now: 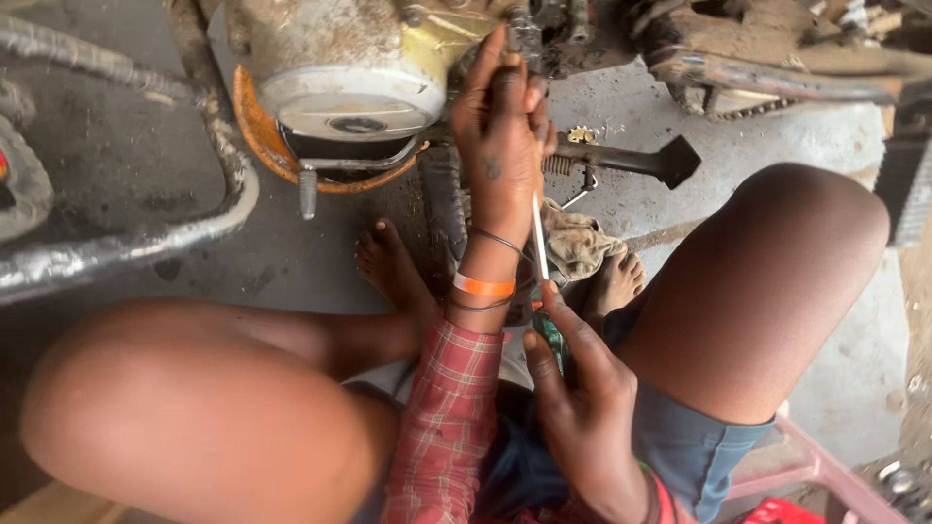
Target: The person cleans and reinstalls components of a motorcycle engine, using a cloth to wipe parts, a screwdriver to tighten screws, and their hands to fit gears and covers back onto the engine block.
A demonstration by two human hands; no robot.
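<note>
The right hand [582, 398] grips a screwdriver [540, 254] by its handle. The left hand [500, 136], fingers closed, steadies its tip at the dirty engine casing [340, 68] — best kept straight, pressed firmly.

red plaid sleeve [449, 417], orange wristband [483, 286], seemingly denim shorts [689, 442]
</note>
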